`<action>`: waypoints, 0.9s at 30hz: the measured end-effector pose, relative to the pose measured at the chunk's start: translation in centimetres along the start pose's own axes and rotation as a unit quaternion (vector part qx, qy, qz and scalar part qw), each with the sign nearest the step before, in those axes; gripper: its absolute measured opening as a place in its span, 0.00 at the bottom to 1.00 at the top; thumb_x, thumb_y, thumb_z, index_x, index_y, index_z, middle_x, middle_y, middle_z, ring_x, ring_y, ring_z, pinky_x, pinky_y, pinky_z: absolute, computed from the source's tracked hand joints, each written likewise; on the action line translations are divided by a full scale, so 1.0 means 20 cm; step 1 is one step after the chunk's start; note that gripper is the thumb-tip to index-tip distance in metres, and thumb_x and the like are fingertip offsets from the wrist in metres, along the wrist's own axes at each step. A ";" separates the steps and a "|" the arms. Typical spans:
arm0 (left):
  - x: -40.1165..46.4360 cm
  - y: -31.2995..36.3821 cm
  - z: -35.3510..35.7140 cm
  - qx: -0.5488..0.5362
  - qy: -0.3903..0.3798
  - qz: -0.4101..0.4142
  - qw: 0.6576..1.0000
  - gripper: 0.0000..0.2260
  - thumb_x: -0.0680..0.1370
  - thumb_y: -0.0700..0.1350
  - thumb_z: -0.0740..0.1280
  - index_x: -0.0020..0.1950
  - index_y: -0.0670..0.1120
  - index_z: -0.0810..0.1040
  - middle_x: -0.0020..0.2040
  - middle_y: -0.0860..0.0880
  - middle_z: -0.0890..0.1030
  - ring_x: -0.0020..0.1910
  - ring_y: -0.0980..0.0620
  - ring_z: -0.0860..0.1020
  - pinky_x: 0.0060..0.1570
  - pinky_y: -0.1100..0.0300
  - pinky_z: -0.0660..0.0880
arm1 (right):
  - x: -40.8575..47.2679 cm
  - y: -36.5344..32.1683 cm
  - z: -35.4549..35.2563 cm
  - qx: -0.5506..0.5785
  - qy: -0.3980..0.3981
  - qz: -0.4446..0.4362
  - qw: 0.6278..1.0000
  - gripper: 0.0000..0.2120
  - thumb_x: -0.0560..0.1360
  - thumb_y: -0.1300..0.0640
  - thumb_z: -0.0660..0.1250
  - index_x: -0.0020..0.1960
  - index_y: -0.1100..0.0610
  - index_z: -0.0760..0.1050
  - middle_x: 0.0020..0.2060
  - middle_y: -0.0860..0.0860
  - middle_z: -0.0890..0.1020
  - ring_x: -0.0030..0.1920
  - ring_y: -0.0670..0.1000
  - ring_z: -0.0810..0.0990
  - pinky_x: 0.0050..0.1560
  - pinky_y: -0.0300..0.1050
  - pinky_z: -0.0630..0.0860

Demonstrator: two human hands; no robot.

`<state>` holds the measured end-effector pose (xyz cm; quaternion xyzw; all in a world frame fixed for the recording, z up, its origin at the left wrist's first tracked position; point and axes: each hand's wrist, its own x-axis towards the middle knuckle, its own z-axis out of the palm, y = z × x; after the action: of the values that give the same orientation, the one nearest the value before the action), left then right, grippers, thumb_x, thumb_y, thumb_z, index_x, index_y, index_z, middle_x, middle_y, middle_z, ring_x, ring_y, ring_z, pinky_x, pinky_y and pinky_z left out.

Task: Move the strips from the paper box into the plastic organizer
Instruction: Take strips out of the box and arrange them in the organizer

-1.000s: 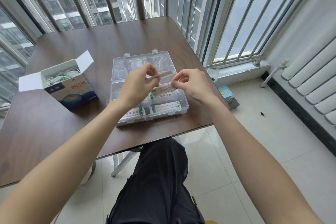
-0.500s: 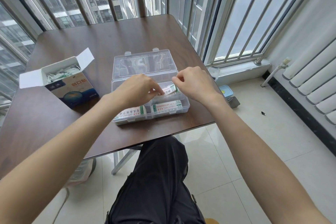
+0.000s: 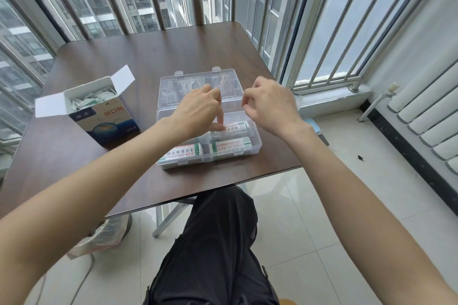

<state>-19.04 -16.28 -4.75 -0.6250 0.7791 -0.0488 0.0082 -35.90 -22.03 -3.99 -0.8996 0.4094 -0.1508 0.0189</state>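
The clear plastic organizer (image 3: 258,141) lies open on the table, its lid (image 3: 173,91) flat behind it. White strips fill its front left (image 3: 181,153), front right (image 3: 230,146) and back right (image 3: 239,127) compartments. My left hand (image 3: 198,111) reaches down into the organizer, and its fingertips touch the back right strips. My right hand (image 3: 270,104) hovers above the organizer's right side with loosely curled fingers and holds nothing. The paper box (image 3: 106,119) stands open to the left, with several strips (image 3: 94,100) inside.
The brown table (image 3: 173,49) ends just in front of the organizer and close to its right. Window bars run behind and to the right. A radiator (image 3: 431,116) lines the right wall. My dark-trousered leg (image 3: 218,242) is under the table edge, with a plastic bag (image 3: 99,238) on the floor.
Both hands held a strip above the organizer, then lowered it into the back right compartment. My right hand has let go and risen; my left fingers stay on the strips.
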 end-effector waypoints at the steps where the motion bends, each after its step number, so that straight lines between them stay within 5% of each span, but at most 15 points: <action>1: 0.00 0.00 0.00 -0.011 -0.003 -0.002 1.000 0.13 0.71 0.60 0.68 0.49 0.54 0.84 0.52 0.50 0.74 0.50 0.51 0.68 0.43 0.61 0.62 | 0.00 0.02 0.00 -0.006 -0.003 0.004 1.000 0.10 0.77 0.54 0.62 0.49 0.52 0.81 0.50 0.52 0.75 0.52 0.53 0.72 0.42 0.43 0.67; 6: 0.00 -0.01 0.02 -0.025 -0.005 0.008 1.000 0.13 0.73 0.59 0.66 0.52 0.55 0.83 0.53 0.49 0.74 0.50 0.51 0.68 0.43 0.61 0.62 | 0.01 0.08 0.02 -0.001 -0.074 -0.036 0.997 0.13 0.77 0.51 0.61 0.47 0.52 0.84 0.69 0.50 0.67 0.66 0.54 0.63 0.64 0.50 0.66; 14: 0.01 -0.02 0.03 -0.018 -0.004 0.013 1.000 0.15 0.75 0.59 0.65 0.52 0.53 0.83 0.58 0.50 0.73 0.56 0.50 0.67 0.49 0.59 0.64 | 0.06 0.02 0.10 -0.064 -0.167 -0.056 0.982 0.24 0.82 0.48 0.50 0.51 0.59 0.83 0.75 0.49 0.59 0.74 0.51 0.54 0.67 0.53 0.59; 20: 0.01 -0.01 0.05 0.000 0.010 0.019 1.000 0.14 0.76 0.60 0.62 0.54 0.57 0.82 0.64 0.53 0.71 0.62 0.50 0.65 0.54 0.56 0.59 | 0.05 0.03 0.11 0.016 -0.132 -0.020 0.991 0.22 0.81 0.51 0.54 0.43 0.60 0.83 0.73 0.49 0.64 0.72 0.51 0.58 0.66 0.52 0.60; 27: 0.01 -0.03 0.06 -0.011 0.003 0.017 1.000 0.13 0.75 0.61 0.63 0.53 0.59 0.82 0.66 0.55 0.71 0.64 0.51 0.63 0.56 0.54 0.56 | 0.07 0.04 0.10 0.041 -0.186 -0.048 0.981 0.09 0.76 0.49 0.65 0.51 0.47 0.83 0.73 0.50 0.63 0.72 0.53 0.57 0.68 0.55 0.62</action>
<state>-18.41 -16.62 -5.83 -0.6116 0.7901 -0.0414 -0.0002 -35.03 -23.70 -5.70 -0.9290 0.3487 0.0015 0.1240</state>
